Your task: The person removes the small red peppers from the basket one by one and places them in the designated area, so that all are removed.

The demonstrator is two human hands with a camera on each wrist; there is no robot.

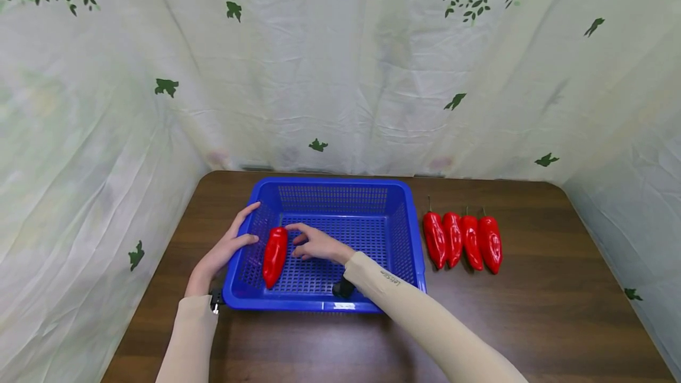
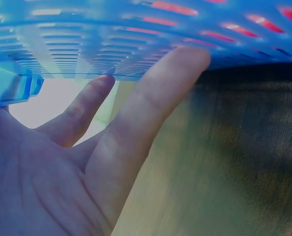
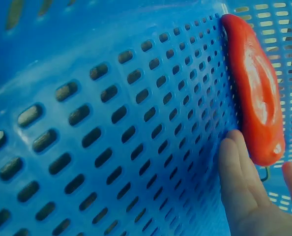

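A large red chili pepper [image 1: 275,257] lies in the left part of a blue plastic basket [image 1: 340,305], against or close to its left wall. My left hand [image 1: 224,250] holds the basket's left rim, its thumb over the edge. In the left wrist view, fingers [image 2: 151,93] extend along the outside of the slotted wall. My right hand [image 1: 319,245] is inside the basket beside the pepper's stem end, its fingers loosely bent and around nothing. In the right wrist view, fingertips lie close to the stem end of the pepper [image 3: 258,93]; contact is uncertain.
To the right of the basket, several red chili peppers [image 1: 463,241] lie side by side in a row on the brown wooden table [image 1: 553,288]. A white curtain [image 1: 340,75] with a leaf print hangs behind and on both sides of the table.
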